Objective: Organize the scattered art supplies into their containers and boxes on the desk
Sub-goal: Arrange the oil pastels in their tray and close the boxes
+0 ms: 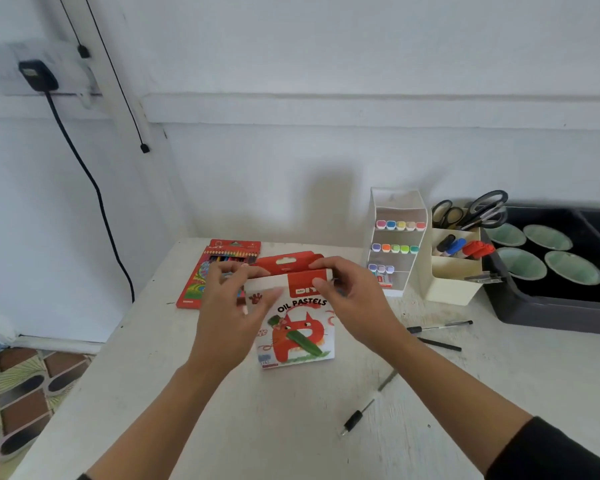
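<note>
White desk (257, 427): beside the pencil box (196, 285) lies the pastel box (298, 336), its red flap (284, 263) pinched by the right hand (350, 296); the grip of the left hand (226, 306) cannot be told. Both flap ends should be pressed evenly.

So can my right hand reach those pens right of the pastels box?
Probably yes: the pens lie uncovered on the desk beside the right hand, which holds the oil pastels box.
</note>
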